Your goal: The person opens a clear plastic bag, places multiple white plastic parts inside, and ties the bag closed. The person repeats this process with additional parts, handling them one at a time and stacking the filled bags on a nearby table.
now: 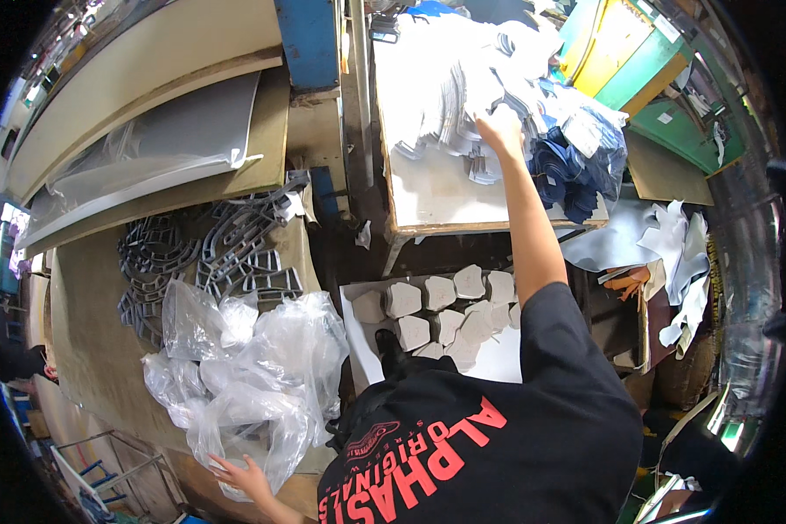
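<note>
Right hand point(500, 131) reaches in at the fanned white sheets point(450, 109), finger grip unclear; left hand point(249, 479) spreads its fingers by crumpled clear plastic point(275, 375); separating sheets likely needs a pinch.

White cut pieces point(452, 92), thin, fanned in loose overlapping stacks atop white-topped desk point(428, 199). Clear plastic bags point(293, 354), crumpled, heaped left of that desk.

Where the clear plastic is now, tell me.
In the head view, the clear plastic lies left of centre on the table, just below the dark grey frames, with the left hand at its lower edge.
</note>
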The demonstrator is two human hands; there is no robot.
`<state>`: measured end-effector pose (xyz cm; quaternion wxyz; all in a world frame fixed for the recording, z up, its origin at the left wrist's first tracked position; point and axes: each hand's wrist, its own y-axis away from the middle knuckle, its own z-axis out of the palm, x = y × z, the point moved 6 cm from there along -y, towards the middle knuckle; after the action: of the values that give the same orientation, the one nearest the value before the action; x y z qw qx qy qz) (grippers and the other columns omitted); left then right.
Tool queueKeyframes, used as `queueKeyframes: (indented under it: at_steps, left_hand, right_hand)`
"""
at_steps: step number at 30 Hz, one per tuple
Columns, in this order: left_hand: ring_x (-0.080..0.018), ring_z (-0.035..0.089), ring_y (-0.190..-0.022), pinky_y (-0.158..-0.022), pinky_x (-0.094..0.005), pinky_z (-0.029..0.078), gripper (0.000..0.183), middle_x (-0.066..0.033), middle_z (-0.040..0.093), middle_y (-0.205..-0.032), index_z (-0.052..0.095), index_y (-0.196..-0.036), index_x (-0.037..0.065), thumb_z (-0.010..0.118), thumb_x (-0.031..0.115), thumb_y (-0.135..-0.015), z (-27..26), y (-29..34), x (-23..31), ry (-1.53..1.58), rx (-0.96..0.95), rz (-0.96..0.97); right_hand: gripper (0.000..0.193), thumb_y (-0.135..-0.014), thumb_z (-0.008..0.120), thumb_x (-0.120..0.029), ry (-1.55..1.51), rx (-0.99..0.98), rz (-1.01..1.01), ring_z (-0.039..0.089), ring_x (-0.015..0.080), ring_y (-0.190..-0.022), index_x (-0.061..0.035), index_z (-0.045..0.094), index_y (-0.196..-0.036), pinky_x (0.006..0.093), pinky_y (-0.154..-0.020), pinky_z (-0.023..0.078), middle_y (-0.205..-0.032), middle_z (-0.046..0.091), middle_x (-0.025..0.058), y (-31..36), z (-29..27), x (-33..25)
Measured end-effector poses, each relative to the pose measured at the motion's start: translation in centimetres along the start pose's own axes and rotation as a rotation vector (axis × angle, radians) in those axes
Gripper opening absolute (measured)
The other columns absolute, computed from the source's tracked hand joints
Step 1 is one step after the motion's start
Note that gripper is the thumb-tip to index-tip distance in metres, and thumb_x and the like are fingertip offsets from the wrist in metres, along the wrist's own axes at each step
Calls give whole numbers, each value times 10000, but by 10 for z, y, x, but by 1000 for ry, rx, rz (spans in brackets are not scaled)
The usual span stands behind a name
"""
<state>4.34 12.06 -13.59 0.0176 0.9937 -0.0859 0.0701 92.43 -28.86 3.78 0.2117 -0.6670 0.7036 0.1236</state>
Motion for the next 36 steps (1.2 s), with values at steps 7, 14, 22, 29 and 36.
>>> queueKeyframes:
  at_steps: [7,14,22,29,36]
  left_hand:
    - [-493,186,-1581,-1282,-614,131,1014,-319,211,-1702,95,-1720,218,685,137,-900,8,12,35,135,-100,139]
    - [-475,209,-1580,-1287,-595,141,971,-309,238,-1697,120,-1717,198,669,109,-921,15,8,31,252,-154,89]
    - [-509,248,-1547,-1281,-575,208,846,-320,258,-1680,295,-1672,170,699,113,-931,31,3,32,370,-156,100]
    - [-485,371,-1491,-1239,-566,308,578,-260,428,-1606,547,-1515,139,688,123,-955,-38,11,40,360,-38,131]
    - [-298,552,-1389,-1185,-505,388,577,-152,585,-1501,501,-1509,23,588,401,-1082,-115,44,81,1629,-339,17]
  right_hand:
    - [774,-870,689,-580,159,43,-38,634,428,-1289,41,663,-1332,473,-1099,495,-1355,644,335,-72,68,-6]
    - [458,-976,672,-347,-1115,-382,407,693,430,-1014,3,599,-1262,544,-749,618,-1099,679,239,-123,1,29]
    - [492,-999,632,-254,-1474,-369,-171,703,254,-890,66,570,-1367,349,-721,609,-1202,697,229,-62,-188,27]
    - [538,-1104,467,-338,-1294,-931,-723,615,174,-795,72,438,-1452,337,-658,539,-1392,533,321,156,-256,-77]
    - [479,-1019,577,-294,-1282,-1483,-762,651,217,-758,67,497,-1324,360,-640,553,-1184,597,282,359,-200,-181]
